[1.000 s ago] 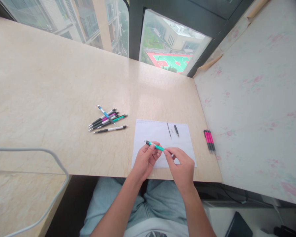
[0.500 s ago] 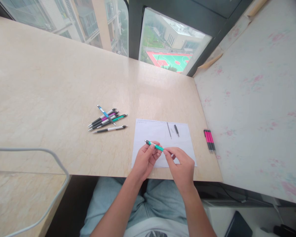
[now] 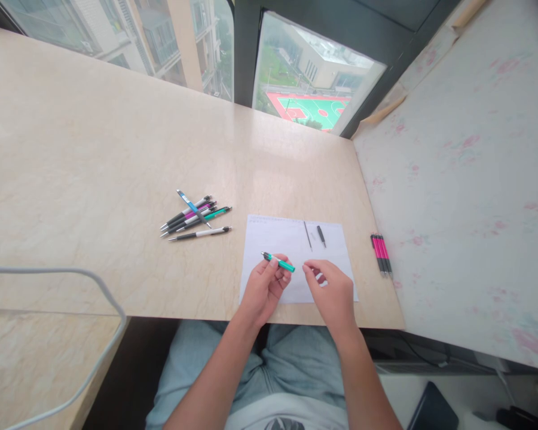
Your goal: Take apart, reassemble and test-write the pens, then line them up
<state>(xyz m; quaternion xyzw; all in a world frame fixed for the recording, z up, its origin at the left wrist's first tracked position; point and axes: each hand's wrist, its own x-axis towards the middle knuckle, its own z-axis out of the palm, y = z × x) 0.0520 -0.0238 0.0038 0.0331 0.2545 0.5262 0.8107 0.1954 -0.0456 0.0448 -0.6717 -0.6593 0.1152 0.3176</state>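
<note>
My left hand [image 3: 263, 286] pinches a green pen barrel [image 3: 280, 263] above a white sheet of paper [image 3: 269, 236] near the table's front edge. My right hand [image 3: 330, 291] sits just right of the barrel's open end, fingers pinched together; what they hold is too small to make out. On the far part of the paper lie a thin dark refill [image 3: 307, 235] and a short black pen part [image 3: 321, 235].
A loose pile of several pens [image 3: 192, 216] lies left of the paper on the beige marble table [image 3: 94, 149]. Pink and black pens [image 3: 381, 254] lie by the right edge. Windows run along the far side. A grey curved rail [image 3: 72, 280] stands at the lower left.
My right hand has come off the green pen and moved a little to the right. The left hand has kept the barrel.
</note>
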